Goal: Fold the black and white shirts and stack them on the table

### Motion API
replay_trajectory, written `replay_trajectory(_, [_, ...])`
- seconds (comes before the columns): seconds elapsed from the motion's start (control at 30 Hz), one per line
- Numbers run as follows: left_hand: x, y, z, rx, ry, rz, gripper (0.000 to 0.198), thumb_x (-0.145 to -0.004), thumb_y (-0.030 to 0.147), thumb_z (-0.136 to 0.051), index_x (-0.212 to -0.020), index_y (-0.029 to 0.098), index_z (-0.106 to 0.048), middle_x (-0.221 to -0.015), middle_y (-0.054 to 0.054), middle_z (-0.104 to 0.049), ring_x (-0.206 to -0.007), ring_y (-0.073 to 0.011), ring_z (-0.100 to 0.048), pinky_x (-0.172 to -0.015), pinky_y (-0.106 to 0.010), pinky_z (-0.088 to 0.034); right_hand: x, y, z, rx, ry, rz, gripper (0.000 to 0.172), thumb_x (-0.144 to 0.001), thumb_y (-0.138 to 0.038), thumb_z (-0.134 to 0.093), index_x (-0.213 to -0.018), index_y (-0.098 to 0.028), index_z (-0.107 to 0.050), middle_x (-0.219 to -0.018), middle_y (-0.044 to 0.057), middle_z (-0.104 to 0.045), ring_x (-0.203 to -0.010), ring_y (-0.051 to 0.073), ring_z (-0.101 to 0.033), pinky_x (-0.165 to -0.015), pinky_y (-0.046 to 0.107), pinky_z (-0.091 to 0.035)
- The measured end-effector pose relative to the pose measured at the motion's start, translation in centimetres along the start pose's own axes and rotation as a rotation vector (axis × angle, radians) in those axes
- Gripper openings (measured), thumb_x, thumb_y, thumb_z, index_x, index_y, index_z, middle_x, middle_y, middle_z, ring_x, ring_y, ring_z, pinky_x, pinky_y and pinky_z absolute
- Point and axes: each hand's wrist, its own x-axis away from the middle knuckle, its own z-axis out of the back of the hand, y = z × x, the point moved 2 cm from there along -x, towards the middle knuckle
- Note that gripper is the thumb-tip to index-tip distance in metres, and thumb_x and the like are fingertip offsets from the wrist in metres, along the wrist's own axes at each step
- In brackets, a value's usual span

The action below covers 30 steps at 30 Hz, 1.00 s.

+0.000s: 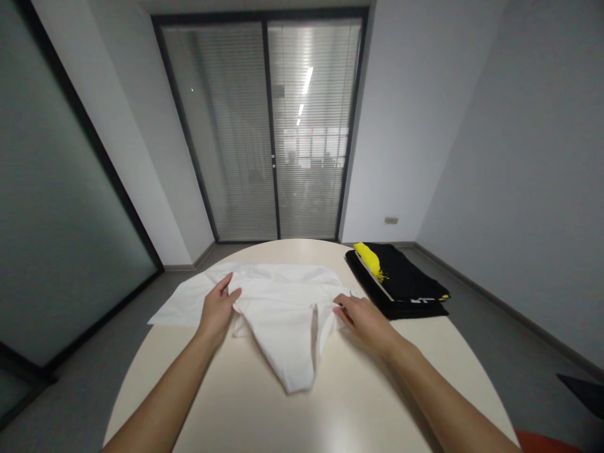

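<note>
A white garment (278, 296), which looks like a shirt, is spread over the far half of the table. One narrow part of it, shaped like a sleeve, points toward me and tapers to a blunt end on the tabletop. My left hand (219, 308) grips the cloth at the left of this part, thumb and fingers on its edge. At the right, my right hand (356, 314) pinches a bunched fold between thumb and fingertips. The cloth between the hands is slightly raised, with creases across it. Some fingertips of both hands are hidden by the fabric.
A stack of folded black clothes (406, 277) with a yellow piece (370, 259) lies at the table's right edge, close to my right hand. The round cream table (245, 409) has a curved rim. Beyond stand glass doors (271, 138) with blinds.
</note>
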Motion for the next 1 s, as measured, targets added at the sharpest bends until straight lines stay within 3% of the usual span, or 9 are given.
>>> replay_trajectory(0.13, [-1.1, 1.2, 2.7, -0.010, 0.234, -0.003, 0.058, -0.072, 0.025, -0.076, -0.127, 0.019, -0.062, -0.130, -0.014, -0.063, -0.103, -0.0271, -0.069, -0.085, -0.040, -0.060, 0.0, 1.8, 0.6, 0.002, 0.127, -0.249, 0.032, -0.102, -0.030, -0.033, -0.123, -0.019, -0.054, -0.090, 0.010, -0.073, -0.078, 0.023, -0.069, -0.066, 0.030, -0.044])
replay_trajectory(0.23, [-1.8, 1.0, 3.5, -0.164, 0.263, -0.068, 0.054, -0.072, 0.033, -0.076, -0.122, 0.019, -0.062, -0.126, -0.012, -0.065, -0.101, -0.0273, -0.069, -0.089, -0.045, -0.058, 0.2, 2.5, 0.8, -0.011, 0.195, -0.222, 0.037, -0.098, -0.020, -0.038, -0.132, -0.024, -0.053, -0.110, 0.010, -0.071, -0.090, 0.024, -0.069, -0.072, 0.032, -0.049])
replay_trajectory(0.4, [-1.3, -0.8, 2.0, -0.556, 0.046, -0.348, 0.046, -0.083, 0.026, -0.059, -0.128, 0.017, -0.055, -0.144, -0.016, -0.049, -0.136, -0.0296, -0.047, -0.115, -0.048, -0.037, 0.5, 1.6, 0.7, 0.008, 0.181, 0.179, 0.071, -0.075, -0.001, -0.049, -0.141, -0.028, -0.053, -0.151, 0.011, -0.046, -0.136, 0.030, -0.044, -0.108, 0.051, -0.038])
replay_trajectory(0.5, [0.1, -1.3, 0.7, -0.686, -0.157, -0.442, 0.053, -0.084, 0.019, -0.053, -0.137, 0.018, -0.049, -0.162, -0.013, -0.020, -0.150, -0.0291, -0.023, -0.122, -0.048, -0.024, 0.6, 0.7, 0.5, -0.010, 0.060, 0.300, 0.054, -0.072, -0.007, -0.059, -0.121, -0.029, -0.068, -0.155, 0.007, -0.041, -0.144, 0.034, -0.031, -0.114, 0.058, -0.029])
replay_trajectory(0.63, [1.2, -1.2, 0.3, -0.690, -0.317, -0.471, 0.068, -0.082, 0.009, -0.047, -0.147, 0.025, -0.038, -0.167, -0.005, 0.005, -0.154, -0.0262, -0.005, -0.121, -0.048, -0.024, 0.2, 0.9, 0.5, -0.056, 0.147, 0.117, 0.022, -0.087, -0.022, -0.055, -0.102, -0.020, -0.070, -0.129, 0.012, -0.064, -0.126, 0.029, -0.052, -0.106, 0.045, -0.040])
replay_trajectory(0.73, [1.3, -1.6, 0.5, -0.765, -0.423, -0.459, 0.075, -0.082, 0.010, -0.050, -0.153, 0.025, -0.030, -0.166, -0.007, 0.013, -0.153, -0.0292, 0.001, -0.121, -0.050, -0.022, -0.1, 1.7, 0.7, -0.069, 0.206, -0.138, 0.032, -0.098, -0.034, -0.041, -0.096, -0.018, -0.068, -0.092, 0.011, -0.071, -0.093, 0.025, -0.065, -0.082, 0.036, -0.049])
replay_trajectory(0.8, [1.3, -2.0, 0.7, -0.840, -0.439, -0.439, 0.077, -0.084, 0.015, -0.053, -0.155, 0.023, -0.023, -0.166, -0.011, 0.012, -0.153, -0.0326, 0.000, -0.121, -0.051, -0.021, 0.0, 2.1, 0.8, -0.072, 0.206, -0.242, 0.032, -0.099, -0.034, -0.039, -0.105, -0.019, -0.067, -0.082, 0.007, -0.070, -0.080, 0.024, -0.066, -0.071, 0.032, -0.049])
replay_trajectory(0.87, [1.4, -1.7, 0.8, -0.919, -0.357, -0.441, 0.076, -0.086, 0.020, -0.056, -0.155, 0.021, -0.022, -0.165, -0.016, 0.001, -0.152, -0.0344, -0.009, -0.119, -0.050, -0.027, 0.0, 2.3, 0.8, -0.081, 0.236, -0.218, 0.034, -0.096, -0.026, -0.041, -0.124, -0.022, -0.061, -0.091, 0.007, -0.072, -0.084, 0.022, -0.068, -0.074, 0.031, -0.049])
replay_trajectory(1.0, [2.1, 0.3, 0.3, -1.150, -0.126, -0.377, 0.058, -0.086, 0.026, -0.059, -0.140, 0.016, -0.039, -0.141, -0.022, -0.044, -0.127, -0.0363, -0.054, -0.099, -0.047, -0.047, 0.1, 2.2, 0.7, -0.037, 0.297, 0.017, 0.047, -0.083, -0.005, -0.044, -0.121, -0.023, -0.065, -0.120, 0.010, -0.067, -0.111, 0.024, -0.061, -0.097, 0.039, -0.045])
